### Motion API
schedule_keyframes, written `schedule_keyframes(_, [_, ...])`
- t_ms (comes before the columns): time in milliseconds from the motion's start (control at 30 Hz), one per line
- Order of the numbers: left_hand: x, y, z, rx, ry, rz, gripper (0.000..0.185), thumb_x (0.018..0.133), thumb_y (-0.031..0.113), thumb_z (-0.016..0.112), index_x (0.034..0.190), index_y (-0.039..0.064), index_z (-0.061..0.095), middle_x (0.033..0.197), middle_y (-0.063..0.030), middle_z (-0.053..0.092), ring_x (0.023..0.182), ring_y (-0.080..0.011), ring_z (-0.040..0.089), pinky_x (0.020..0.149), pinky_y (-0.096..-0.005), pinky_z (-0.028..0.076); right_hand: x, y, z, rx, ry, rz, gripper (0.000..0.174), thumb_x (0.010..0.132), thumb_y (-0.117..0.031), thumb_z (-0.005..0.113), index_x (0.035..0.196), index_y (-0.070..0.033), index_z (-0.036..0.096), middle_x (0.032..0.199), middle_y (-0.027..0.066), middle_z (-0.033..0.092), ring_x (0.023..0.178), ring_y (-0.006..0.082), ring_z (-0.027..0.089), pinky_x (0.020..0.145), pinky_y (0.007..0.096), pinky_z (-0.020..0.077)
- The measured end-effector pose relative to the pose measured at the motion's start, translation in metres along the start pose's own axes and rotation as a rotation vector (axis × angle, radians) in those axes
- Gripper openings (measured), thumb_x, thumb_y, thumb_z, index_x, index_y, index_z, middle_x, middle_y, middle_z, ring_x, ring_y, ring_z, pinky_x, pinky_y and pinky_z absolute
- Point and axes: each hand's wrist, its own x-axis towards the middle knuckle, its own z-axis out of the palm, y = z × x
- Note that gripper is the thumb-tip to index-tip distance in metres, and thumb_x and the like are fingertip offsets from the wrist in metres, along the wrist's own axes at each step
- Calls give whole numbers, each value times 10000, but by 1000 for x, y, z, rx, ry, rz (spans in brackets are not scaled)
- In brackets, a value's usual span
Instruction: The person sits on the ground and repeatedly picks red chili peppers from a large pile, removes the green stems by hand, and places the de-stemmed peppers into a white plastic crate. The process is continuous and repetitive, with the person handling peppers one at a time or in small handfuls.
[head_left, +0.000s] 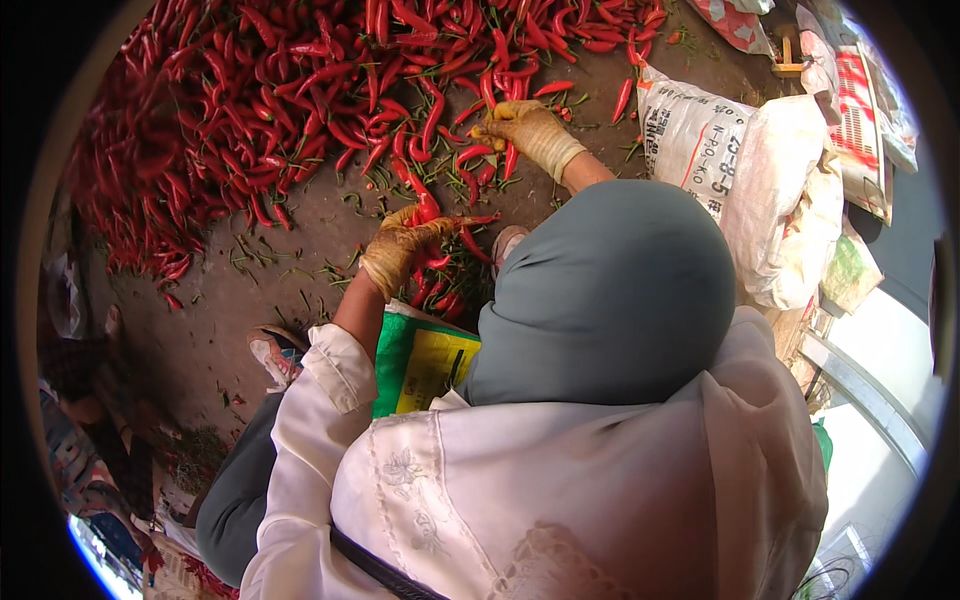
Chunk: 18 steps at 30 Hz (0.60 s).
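My left hand (397, 247), in a stained yellow glove, is closed around several red chili peppers (426, 202). It hovers over the mouth of a green and yellow woven sack (394, 352) between my legs, where more peppers and stems show. Farther forward, my right hand (529, 135), gloved alike with curled fingers, is at the near edge of a large heap of red chili peppers (300, 97). Peppers show on both sides of its fingertips, but its grip on them is hidden. Loose green stems (247, 255) litter the floor nearby.
A white printed woven sack (697, 142) stands to the right, with a red and white crate (855, 112) behind it. A grey head covering (607, 292) blocks much of the middle. Another person's arm (112, 420) shows dimly at the left rim. My shoe (274, 352) rests on the floor.
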Motion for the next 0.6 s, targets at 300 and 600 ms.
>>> schedule_keyframes(300, [3,-7,-6,-491,-60,45,416,911,140,608,1285,-26,531,993,-81,659,840,-157,644,657,-290,553,21,50,-74,-1251,442,-54,273,871,-113,552,1135,-133,618,1126,134,615,1015,327,620,842,420,507])
schedule_keyframes(600, [24,1,23,-771,-56,68,275,935,167,603,1173,31,605,924,-106,673,692,-174,646,559,-271,522,-83,18,69,42,143,-542,228,910,-89,621,1132,-39,645,1022,95,668,852,200,653,757,317,523])
